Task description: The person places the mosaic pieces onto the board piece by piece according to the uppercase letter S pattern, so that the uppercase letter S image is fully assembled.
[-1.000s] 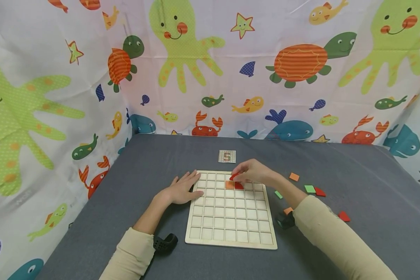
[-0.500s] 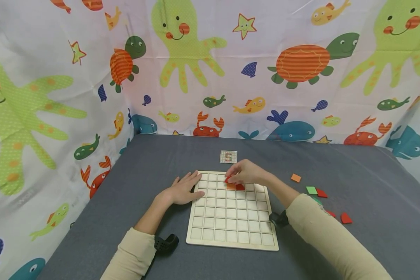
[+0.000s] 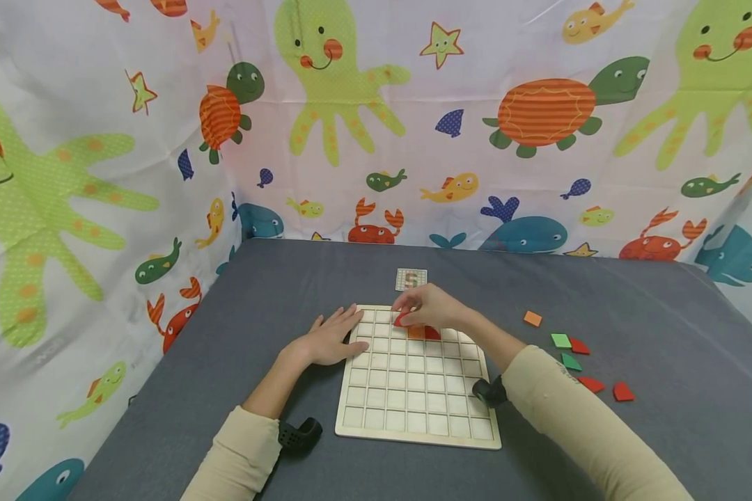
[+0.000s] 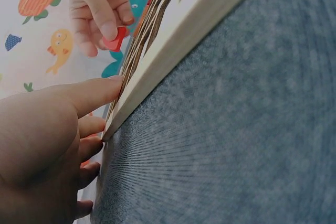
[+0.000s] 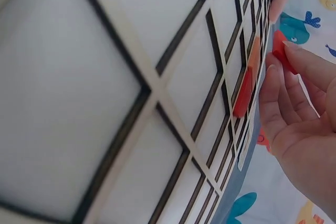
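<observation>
A wooden grid board (image 3: 388,421) lies on the grey table. My left hand (image 3: 326,341) is spread flat with its fingertips and thumb on the board's left edge. Over the upper rows, my right hand (image 3: 432,307) pinches a red tile (image 3: 401,319) between thumb and fingers; the tile also shows in the left wrist view as a red tile (image 4: 116,40) and in the right wrist view as a red tile (image 5: 283,52). Just below the hand, an orange tile (image 3: 416,332) and a red curved tile (image 3: 432,333) sit side by side in grid cells.
Behind the board lies a small pattern card (image 3: 411,279) with an S figure. To the right are loose tiles: an orange tile (image 3: 533,319), a light green tile (image 3: 560,340), a dark green tile (image 3: 571,362) and several red ones (image 3: 623,392). A printed cloth (image 3: 376,104) hangs behind.
My right hand has moved left across the board's upper rows with the red tile, from over the red curved tile to left of the orange one. My left hand stays at the board's edge.
</observation>
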Available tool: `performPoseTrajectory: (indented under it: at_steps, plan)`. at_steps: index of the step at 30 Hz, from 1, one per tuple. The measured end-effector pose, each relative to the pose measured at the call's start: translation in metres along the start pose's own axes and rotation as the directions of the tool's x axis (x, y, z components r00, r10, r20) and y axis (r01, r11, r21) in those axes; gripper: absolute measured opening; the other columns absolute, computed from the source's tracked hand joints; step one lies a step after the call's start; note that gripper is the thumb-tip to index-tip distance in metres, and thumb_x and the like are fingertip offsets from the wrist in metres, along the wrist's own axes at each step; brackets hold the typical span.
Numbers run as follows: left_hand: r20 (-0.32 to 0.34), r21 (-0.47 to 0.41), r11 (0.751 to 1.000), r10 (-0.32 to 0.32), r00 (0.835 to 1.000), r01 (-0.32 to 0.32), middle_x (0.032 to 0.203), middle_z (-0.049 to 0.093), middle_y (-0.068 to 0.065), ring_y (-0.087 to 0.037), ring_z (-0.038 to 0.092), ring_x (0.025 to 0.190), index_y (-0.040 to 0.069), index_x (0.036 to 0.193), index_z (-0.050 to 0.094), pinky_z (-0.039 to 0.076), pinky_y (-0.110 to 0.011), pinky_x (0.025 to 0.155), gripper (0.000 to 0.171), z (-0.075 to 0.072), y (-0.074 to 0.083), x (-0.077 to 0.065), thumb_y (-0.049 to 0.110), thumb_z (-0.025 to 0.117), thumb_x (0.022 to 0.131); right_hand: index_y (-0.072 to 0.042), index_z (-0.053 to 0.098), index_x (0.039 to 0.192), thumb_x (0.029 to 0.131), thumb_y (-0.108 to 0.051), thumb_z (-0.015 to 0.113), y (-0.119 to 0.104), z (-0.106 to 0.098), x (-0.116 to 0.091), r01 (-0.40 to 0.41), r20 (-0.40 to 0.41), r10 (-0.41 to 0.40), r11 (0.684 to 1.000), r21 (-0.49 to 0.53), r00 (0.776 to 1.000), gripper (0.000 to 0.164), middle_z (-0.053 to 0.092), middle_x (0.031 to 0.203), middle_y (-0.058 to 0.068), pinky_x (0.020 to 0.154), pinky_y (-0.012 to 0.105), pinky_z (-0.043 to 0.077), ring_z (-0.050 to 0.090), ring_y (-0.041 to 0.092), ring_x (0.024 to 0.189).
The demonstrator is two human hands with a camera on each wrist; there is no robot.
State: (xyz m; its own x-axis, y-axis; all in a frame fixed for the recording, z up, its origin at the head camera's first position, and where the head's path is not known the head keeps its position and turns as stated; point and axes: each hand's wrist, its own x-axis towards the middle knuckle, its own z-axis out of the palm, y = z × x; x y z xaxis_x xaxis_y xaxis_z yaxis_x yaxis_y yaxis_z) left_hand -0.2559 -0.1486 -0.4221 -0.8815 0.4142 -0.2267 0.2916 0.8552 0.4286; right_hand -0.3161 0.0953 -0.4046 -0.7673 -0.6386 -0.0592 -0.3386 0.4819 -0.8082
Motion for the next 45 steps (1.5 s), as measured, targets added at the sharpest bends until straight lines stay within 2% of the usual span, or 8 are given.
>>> performPoseTrajectory:
  at_steps: [9, 19, 27, 34, 39, 45]
  plan:
    - [0.006, 0.003, 1.0, -0.008, 1.0, 0.008, 0.158, 0.011, -0.009, -0.03, 0.006, 0.144, 0.01, 0.153, 0.02, 0.003, -0.057, 0.11, 0.073, -0.0004, 0.0004, -0.0004, 0.045, 0.05, 0.097, 0.0, 0.067, 0.108, 0.086, 0.002, 0.068, -0.003, 0.0067, 0.0023, 0.058, 0.015, -0.057, 0.997, -0.054, 0.998, 0.022, 0.062, 0.085, 0.005, 0.073, 0.03, 0.053, 0.063, 0.019, 0.083]
    - [0.002, 0.017, 1.0, -0.01, 1.0, 0.01, 0.158, 0.012, -0.008, -0.029, 0.006, 0.144, 0.011, 0.153, 0.02, 0.003, -0.057, 0.11, 0.073, 0.0005, -0.0012, 0.0015, 0.047, 0.049, 0.097, 0.002, 0.065, 0.106, 0.085, 0.003, 0.068, -0.0042, 0.0084, 0.0009, 0.104, 0.037, -0.101, 0.991, -0.088, 0.994, 0.021, 0.064, 0.08, 0.005, 0.069, 0.028, 0.052, 0.063, 0.015, 0.073]
    - [0.002, 0.013, 1.0, -0.01, 1.0, 0.01, 0.158, 0.012, -0.009, -0.029, 0.006, 0.144, 0.01, 0.153, 0.02, 0.003, -0.057, 0.11, 0.074, 0.0004, -0.0009, 0.0008, 0.047, 0.049, 0.097, 0.001, 0.066, 0.106, 0.087, 0.002, 0.067, -0.0015, 0.0091, 0.0019, 0.087, 0.034, -0.085, 0.994, -0.067, 0.996, 0.02, 0.065, 0.082, 0.005, 0.07, 0.028, 0.052, 0.063, 0.015, 0.073]
    - [0.004, 0.015, 1.0, -0.012, 1.0, 0.012, 0.158, 0.011, -0.008, -0.029, 0.006, 0.144, 0.01, 0.153, 0.019, 0.003, -0.057, 0.11, 0.074, -0.0004, 0.0016, 0.0005, 0.047, 0.049, 0.097, 0.001, 0.065, 0.105, 0.087, 0.003, 0.066, -0.0006, 0.0077, -0.0008, 0.163, 0.057, -0.16, 0.986, -0.041, 0.985, 0.018, 0.067, 0.082, 0.003, 0.071, 0.028, 0.053, 0.065, 0.013, 0.076]
    - [-0.001, 0.015, 1.0, -0.011, 1.0, 0.011, 0.158, 0.012, -0.009, -0.029, 0.006, 0.144, 0.01, 0.153, 0.019, 0.003, -0.057, 0.11, 0.073, -0.0004, 0.002, 0.0001, 0.046, 0.049, 0.097, 0.002, 0.065, 0.108, 0.088, 0.007, 0.064, -0.0011, 0.0086, 0.0007, 0.119, 0.071, -0.116, 0.992, -0.048, 0.991, 0.021, 0.067, 0.085, 0.007, 0.076, 0.031, 0.053, 0.065, 0.018, 0.082]
    - [-0.004, 0.012, 1.0, -0.008, 1.0, 0.008, 0.158, 0.012, -0.009, -0.03, 0.006, 0.144, 0.01, 0.153, 0.02, 0.003, -0.057, 0.11, 0.073, -0.0001, 0.0018, -0.0003, 0.046, 0.049, 0.097, 0.003, 0.066, 0.109, 0.088, 0.009, 0.061, -0.0034, 0.0099, 0.0005, 0.097, 0.075, -0.093, 0.993, -0.06, 0.993, 0.022, 0.067, 0.087, 0.009, 0.076, 0.03, 0.053, 0.065, 0.021, 0.084]
